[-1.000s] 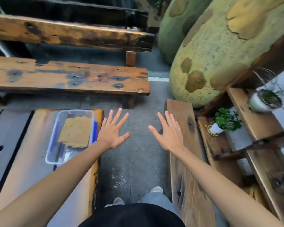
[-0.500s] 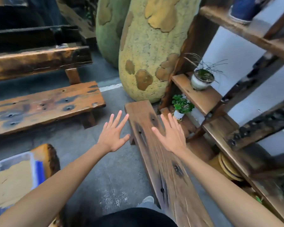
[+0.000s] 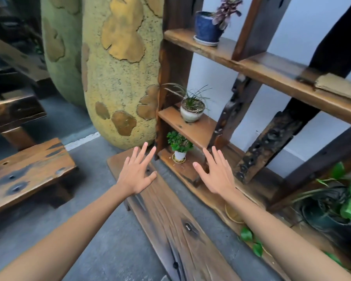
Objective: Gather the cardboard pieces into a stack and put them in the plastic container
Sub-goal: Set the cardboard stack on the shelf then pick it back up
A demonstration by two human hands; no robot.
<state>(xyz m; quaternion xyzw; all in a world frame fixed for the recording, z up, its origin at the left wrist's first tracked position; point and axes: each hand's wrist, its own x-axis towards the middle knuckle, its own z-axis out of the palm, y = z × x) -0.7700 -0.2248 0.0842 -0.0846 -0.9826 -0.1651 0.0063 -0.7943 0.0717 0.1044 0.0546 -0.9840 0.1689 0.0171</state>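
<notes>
View swung right since earlier: plastic container gone from frame, wooden shelf unit (image 3: 201, 128) now ahead. My left hand (image 3: 137, 175) and right hand (image 3: 216, 175) are empty, fingers spread, over long bench (image 3: 170, 220). Probably searching: cardboard piece (image 3: 340, 87) lies on upper shelf, far right. Concrete floor, potted plants.

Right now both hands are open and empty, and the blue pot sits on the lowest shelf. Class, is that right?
Not quite. The head view shows both the left hand and right hand open and empty, but the blue pot sits on the top shelf, not the lowest.
</notes>
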